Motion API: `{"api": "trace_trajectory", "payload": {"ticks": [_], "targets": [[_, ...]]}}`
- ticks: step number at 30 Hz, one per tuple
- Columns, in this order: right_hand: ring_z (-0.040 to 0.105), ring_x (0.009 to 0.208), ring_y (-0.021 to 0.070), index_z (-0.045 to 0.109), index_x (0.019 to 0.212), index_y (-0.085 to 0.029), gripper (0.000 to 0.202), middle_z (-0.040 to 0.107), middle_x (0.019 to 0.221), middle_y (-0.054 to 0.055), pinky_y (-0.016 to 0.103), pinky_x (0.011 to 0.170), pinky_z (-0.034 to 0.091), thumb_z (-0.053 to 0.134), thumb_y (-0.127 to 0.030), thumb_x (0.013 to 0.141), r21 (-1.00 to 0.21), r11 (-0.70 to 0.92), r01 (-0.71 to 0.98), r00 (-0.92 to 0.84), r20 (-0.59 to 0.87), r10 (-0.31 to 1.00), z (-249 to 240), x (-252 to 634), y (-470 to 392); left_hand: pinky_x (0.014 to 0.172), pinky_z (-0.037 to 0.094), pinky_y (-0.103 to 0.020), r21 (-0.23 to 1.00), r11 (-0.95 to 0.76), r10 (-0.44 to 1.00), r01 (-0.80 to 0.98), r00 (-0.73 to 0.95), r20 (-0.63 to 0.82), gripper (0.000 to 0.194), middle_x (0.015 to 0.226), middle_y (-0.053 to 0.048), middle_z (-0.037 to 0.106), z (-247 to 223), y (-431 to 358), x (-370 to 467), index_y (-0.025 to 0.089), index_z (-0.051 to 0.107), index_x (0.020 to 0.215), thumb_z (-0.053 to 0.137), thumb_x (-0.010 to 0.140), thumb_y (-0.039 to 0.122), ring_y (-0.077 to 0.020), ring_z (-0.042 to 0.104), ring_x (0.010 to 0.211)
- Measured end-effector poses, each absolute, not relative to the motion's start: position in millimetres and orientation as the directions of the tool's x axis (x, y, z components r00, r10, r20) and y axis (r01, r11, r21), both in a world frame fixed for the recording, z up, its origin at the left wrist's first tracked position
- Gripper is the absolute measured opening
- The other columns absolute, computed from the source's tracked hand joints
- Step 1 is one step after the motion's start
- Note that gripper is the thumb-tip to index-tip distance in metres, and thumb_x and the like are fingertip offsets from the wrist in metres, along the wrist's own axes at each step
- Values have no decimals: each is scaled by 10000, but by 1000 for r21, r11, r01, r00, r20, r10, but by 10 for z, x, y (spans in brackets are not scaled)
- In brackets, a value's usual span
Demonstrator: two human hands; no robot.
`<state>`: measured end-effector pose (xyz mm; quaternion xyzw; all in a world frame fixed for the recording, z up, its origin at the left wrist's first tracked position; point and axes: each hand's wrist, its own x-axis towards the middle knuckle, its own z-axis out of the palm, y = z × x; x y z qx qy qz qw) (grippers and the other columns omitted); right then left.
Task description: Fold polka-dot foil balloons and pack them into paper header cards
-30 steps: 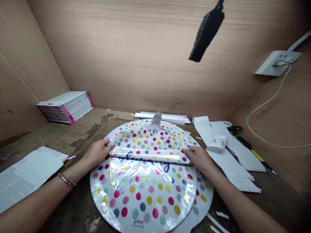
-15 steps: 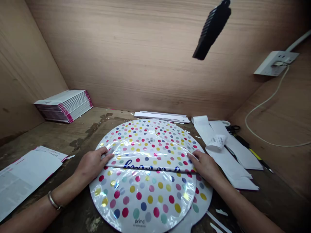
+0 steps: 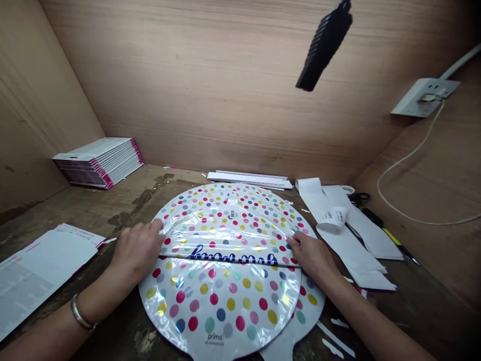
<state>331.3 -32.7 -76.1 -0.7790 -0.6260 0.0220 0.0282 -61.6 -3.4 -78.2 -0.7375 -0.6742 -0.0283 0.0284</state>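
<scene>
A flat, shiny foil balloon (image 3: 225, 291), white with multicoloured dots and the word "prima" near its bottom, lies in front of me. Its upper part is folded down, and blue script lettering shows upside down and partly cut off along the fold. Another dotted balloon (image 3: 310, 301) peeks out beneath it at the right. My left hand (image 3: 139, 250), with a silver bangle on its wrist, is closed at the left edge of the folded layer. At the opposite edge, my right hand (image 3: 313, 253) pinches the same layer between thumb and fingers.
Printed white cards (image 3: 48, 271) lie at left, with a stack of folded packets (image 3: 99, 160) behind. White strips (image 3: 250, 179) rest by the back wall. Label paper (image 3: 334, 218), scissors (image 3: 361, 198) and a yellow-black pen (image 3: 398, 245) are at right. A black object (image 3: 325, 47) hangs above.
My left hand has curled its fingers more tightly at the fold's left edge and shifted slightly left. My right hand has moved slightly left. The view has shifted a little.
</scene>
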Motion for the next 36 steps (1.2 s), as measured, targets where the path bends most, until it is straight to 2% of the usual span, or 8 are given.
{"api": "trace_trajectory", "payload": {"ticks": [3,7,13,17,20,26,32,36], "targets": [[634,701,233,619,838,-205,349,675,747,92,290,571,400,351,-416,912,-38,-205,978,205,-1,979,-750,3346,-308,1035,274,-487,11,-397,893,918,383,235,481,1408,-150,415,-788,-231,-188,154,437,1333,423,867,270,-319,357,1304],[631,901,295,646,938,-159,341,681,926,163,393,736,458,365,-349,913,20,-178,984,178,16,984,-673,3174,-395,1103,199,-472,217,-720,682,659,730,44,560,1491,-66,280,-890,-516,317,235,269,1438,358,926,443,-277,235,1374],[167,1394,258,301,1424,-118,650,262,1498,122,451,1126,188,467,-418,872,-177,459,871,-475,-62,878,-695,2472,-909,1102,173,-522,275,-709,682,650,730,34,573,1492,-91,254,-1028,-566,302,228,278,1435,316,933,501,-301,186,1384],[167,1392,260,213,1456,-152,663,173,1522,109,480,1111,225,372,-482,903,-193,157,968,-194,-189,963,-811,2966,-1088,1104,167,-520,293,-701,687,650,726,34,584,1504,-78,218,-1066,-538,218,249,257,1440,325,926,519,-301,169,1388],[240,1367,305,369,1380,-69,551,300,1468,185,541,1081,255,361,-354,909,-26,-68,997,68,-20,997,-813,3460,-1100,1105,161,-523,304,-691,693,655,720,25,579,1508,-74,199,-1044,-560,254,249,257,1441,315,930,515,-304,157,1390],[301,1350,230,415,1366,-134,474,376,1445,108,455,1088,321,333,-238,911,-131,354,926,-348,72,935,-839,3151,-911,1111,179,-489,281,-716,657,639,753,-41,609,1513,-71,184,-965,-528,188,236,220,1452,348,918,499,-280,153,1393],[359,1320,237,447,1344,-117,474,396,1426,119,470,1079,336,341,-289,915,-185,344,921,-351,-9,936,-976,3020,-845,1082,267,-482,108,-202,976,973,209,-57,682,1461,-217,275,-1062,-601,-715,24,326,1396,340,892,483,-315,251,1361],[410,1286,270,484,1316,-99,492,443,1390,144,476,1054,367,424,-313,876,-144,310,940,-314,-11,949,-847,2952,-867,1074,218,-553,25,-114,970,993,106,220,653,1457,-264,254,-906,-622,-650,-14,382,1351,442,848,397,-380,173,1371]]}}
